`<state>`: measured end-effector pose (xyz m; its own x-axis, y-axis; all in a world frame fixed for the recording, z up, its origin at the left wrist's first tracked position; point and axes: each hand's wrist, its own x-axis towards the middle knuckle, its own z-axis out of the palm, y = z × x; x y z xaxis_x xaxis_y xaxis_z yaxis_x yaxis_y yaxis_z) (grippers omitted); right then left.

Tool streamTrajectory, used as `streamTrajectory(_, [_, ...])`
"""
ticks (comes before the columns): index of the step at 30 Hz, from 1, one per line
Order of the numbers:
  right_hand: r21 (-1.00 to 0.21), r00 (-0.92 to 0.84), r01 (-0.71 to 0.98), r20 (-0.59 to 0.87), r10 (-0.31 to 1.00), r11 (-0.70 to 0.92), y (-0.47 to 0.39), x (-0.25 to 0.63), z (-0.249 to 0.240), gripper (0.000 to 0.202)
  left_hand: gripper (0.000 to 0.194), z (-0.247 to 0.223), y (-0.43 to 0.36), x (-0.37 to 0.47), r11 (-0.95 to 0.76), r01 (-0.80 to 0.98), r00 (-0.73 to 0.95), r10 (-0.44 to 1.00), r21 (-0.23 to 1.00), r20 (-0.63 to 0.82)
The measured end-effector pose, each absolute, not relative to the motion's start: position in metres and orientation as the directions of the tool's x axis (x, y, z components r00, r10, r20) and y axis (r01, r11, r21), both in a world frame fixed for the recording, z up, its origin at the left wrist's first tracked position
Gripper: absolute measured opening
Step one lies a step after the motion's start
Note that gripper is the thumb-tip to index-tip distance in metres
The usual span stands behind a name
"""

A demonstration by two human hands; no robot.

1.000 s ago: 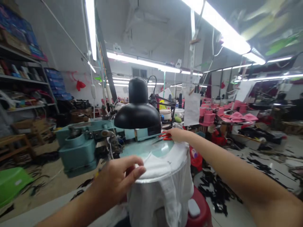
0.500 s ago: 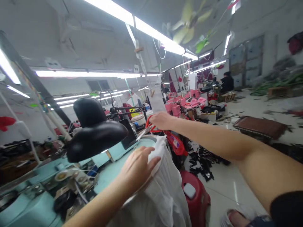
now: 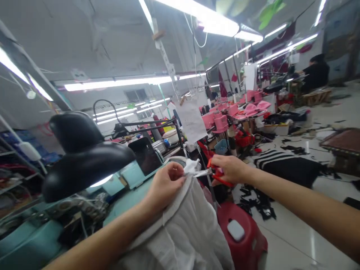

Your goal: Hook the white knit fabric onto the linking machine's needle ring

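Note:
Pale white fabric (image 3: 185,232) hangs over the near edge of a light teal sewing machine (image 3: 135,191). My left hand (image 3: 165,183) pinches the fabric near its top corner, thumb and fingers closed together. A pair of scissors with red handles (image 3: 209,171) is in my right hand (image 3: 232,169), fingers wrapped around the handles. The blades point left and reach the bunched tip of the fabric beside my left fingertips. Whether the blades are cutting into the cloth I cannot tell.
A black lamp (image 3: 84,153) looms at the left above the machine. A dark tablet-like screen (image 3: 144,155) stands behind it. On a red stool (image 3: 242,240) lies a small white case (image 3: 235,230). Black scraps (image 3: 260,204) litter the floor. Another person (image 3: 316,73) sits far right.
The view has swung left to right slightly. My right hand has brought the scissors to the fabric's corner. My left hand, earlier spread over the fabric, now pinches it.

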<state>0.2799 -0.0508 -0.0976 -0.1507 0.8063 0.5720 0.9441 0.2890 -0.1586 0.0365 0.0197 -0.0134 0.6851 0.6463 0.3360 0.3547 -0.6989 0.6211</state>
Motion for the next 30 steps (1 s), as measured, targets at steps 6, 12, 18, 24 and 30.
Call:
streamTrajectory(6, [-0.067,-0.337,0.890,0.570,0.750,0.451,-0.022,0.285,-0.088,0.058,0.010,-0.004,0.020,0.035,-0.836,0.317,0.696,0.526,0.447,0.490])
streamTrajectory(12, [-0.045,-0.422,0.839,0.576,0.701,0.542,-0.023,0.278,-0.089,0.037,0.003,-0.002,0.010,0.035,-0.903,0.331,0.703,0.429,0.273,0.567])
streamTrajectory(18, [0.102,-0.426,0.882,0.594,0.682,0.461,-0.034,0.265,-0.086,0.040,0.025,0.007,0.011,0.023,-0.849,0.320,0.780,0.488,0.421,0.392])
streamTrajectory(24, [0.040,-0.412,0.881,0.557,0.722,0.472,-0.047,0.271,-0.082,0.046,0.021,0.005,0.014,-0.008,-0.834,0.468,0.847,0.518,0.292,0.121])
streamTrajectory(30, [0.058,-0.424,0.887,0.496,0.758,0.458,-0.059,0.249,-0.069,0.043,0.021,0.004,0.017,-0.009,-0.859,0.440,0.846,0.495,0.263,0.199])
